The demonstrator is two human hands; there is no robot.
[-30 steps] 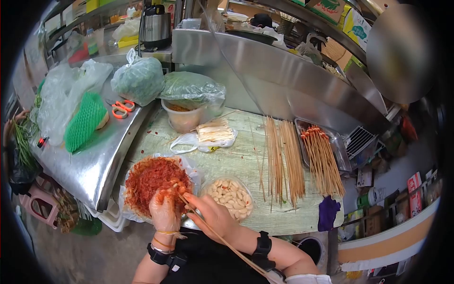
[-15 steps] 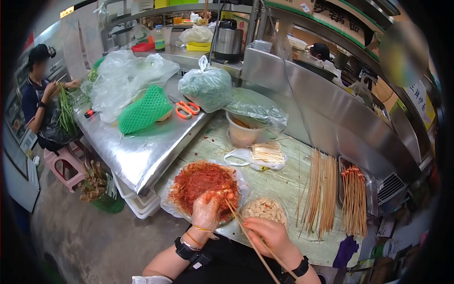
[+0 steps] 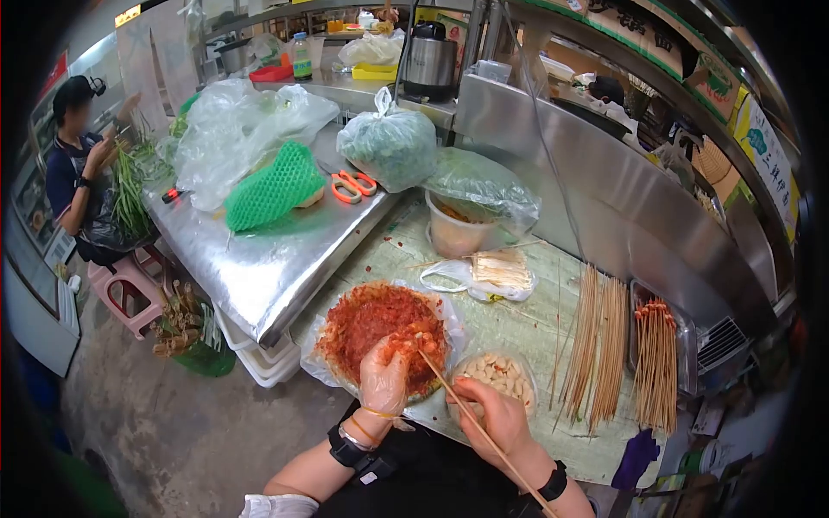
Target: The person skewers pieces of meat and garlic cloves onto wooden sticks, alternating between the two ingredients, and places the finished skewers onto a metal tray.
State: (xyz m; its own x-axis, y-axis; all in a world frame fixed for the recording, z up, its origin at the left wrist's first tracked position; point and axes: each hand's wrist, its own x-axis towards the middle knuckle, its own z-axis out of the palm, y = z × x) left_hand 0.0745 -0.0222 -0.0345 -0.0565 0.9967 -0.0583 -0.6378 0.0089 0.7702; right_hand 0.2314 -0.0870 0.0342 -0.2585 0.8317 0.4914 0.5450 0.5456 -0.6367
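Near, the mash is deep red, the cloves right of it cream, the slim skewer tan, the board streaked pale green; near right, the cloth is purple; far left, the netting is bright green mesh, the scissors orange-handled, the stool pink

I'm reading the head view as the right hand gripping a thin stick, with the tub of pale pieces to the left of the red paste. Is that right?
Not quite: in the head view, the pale pieces are to the right of the red paste. The right hand does grip a thin stick.
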